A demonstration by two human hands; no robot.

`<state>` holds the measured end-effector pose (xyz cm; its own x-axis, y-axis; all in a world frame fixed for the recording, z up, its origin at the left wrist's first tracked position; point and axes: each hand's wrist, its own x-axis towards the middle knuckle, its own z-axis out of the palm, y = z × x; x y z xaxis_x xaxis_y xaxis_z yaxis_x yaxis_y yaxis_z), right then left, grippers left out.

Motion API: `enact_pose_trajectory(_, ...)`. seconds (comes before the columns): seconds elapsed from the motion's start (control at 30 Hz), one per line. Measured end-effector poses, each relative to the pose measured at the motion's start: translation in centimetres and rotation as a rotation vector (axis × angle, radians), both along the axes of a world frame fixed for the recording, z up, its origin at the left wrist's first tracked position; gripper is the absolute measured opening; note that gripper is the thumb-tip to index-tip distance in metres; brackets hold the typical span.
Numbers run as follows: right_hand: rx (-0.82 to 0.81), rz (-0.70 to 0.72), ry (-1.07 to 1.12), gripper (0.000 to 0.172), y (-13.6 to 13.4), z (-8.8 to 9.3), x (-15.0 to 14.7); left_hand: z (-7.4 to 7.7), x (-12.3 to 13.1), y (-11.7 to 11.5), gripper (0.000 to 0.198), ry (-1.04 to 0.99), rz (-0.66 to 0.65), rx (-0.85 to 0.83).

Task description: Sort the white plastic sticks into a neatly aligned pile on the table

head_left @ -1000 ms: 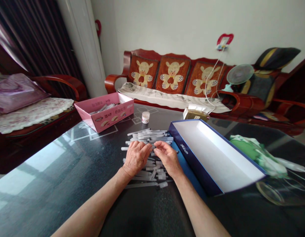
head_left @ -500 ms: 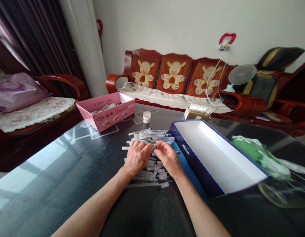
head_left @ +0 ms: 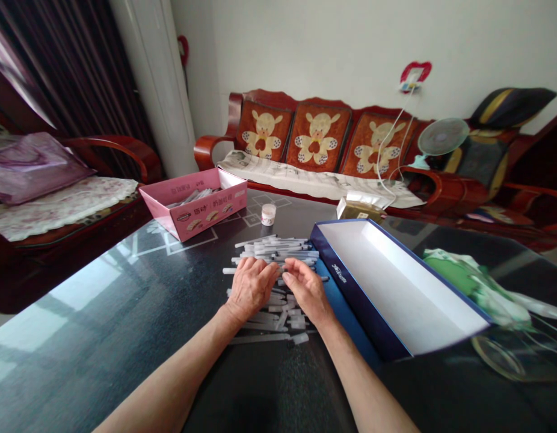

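Note:
My left hand (head_left: pixel 252 284) is closed, knuckles up, over a pile of slim whitish pens (head_left: pixel 278 246) on the dark table. Opposite it, my right hand (head_left: pixel 308 290) pinches with thumb and forefinger. Between the fingertips of both hands is the end of a pen (head_left: pixel 281 270); most of it is hidden by the left fingers. Pale, short pieces that look like pen caps (head_left: pixel 298 322) lie loose below the hands. Beyond the pile stands a small white round jar (head_left: pixel 268 214).
A pink box (head_left: pixel 206 216) with more pens inside stands at the back left. An open dark blue box with white lining (head_left: pixel 396 273) lies close by my right hand. Farther right are a green and white cloth bundle (head_left: pixel 468 279) and a tissue pack (head_left: pixel 360 207).
Both hands keep nearly the same place and grip. Only a very slight shift of the fingers and the view shows.

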<state>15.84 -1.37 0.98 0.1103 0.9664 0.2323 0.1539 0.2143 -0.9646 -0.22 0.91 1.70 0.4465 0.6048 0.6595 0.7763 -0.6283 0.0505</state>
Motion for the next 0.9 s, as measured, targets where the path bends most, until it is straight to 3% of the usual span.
enact_pose_trajectory(0.17, 0.036, -0.064, -0.191, 0.025, -0.15, 0.26, 0.02, -0.01, 0.00, -0.01, 0.023, 0.007, -0.022, -0.011)
enact_pose_trajectory(0.3, 0.061, -0.023, -0.134, 0.022, -0.12, 0.14, 0.03, -0.06, -0.04, 0.04, 0.024, 0.007, -0.015, -0.006)
enact_pose_trajectory(0.4, 0.033, -0.012, -0.071, 0.030, -0.11, 0.00, 0.01, -0.11, -0.04, 0.08, 0.024, 0.003, -0.023, -0.006)
enact_pose_trajectory(0.57, 0.020, -0.077, -0.186, 0.026, -0.23, 0.31, -0.07, -0.12, 0.02, 0.03, 0.023, 0.009, -0.040, -0.016)
enact_pose_trajectory(0.7, 0.041, -0.039, -0.127, 0.021, -0.22, 0.29, -0.12, -0.07, 0.01, 0.01, 0.024, 0.014, -0.022, -0.020)
enact_pose_trajectory(0.8, 0.029, -0.026, -0.067, 0.028, -0.15, 0.07, -0.03, -0.02, -0.01, 0.02, 0.024, 0.009, -0.018, -0.016)
enact_pose_trajectory(0.9, 0.017, -0.073, -0.155, 0.025, -0.11, 0.04, 0.11, -0.02, -0.01, 0.04, 0.024, 0.013, -0.027, -0.018)
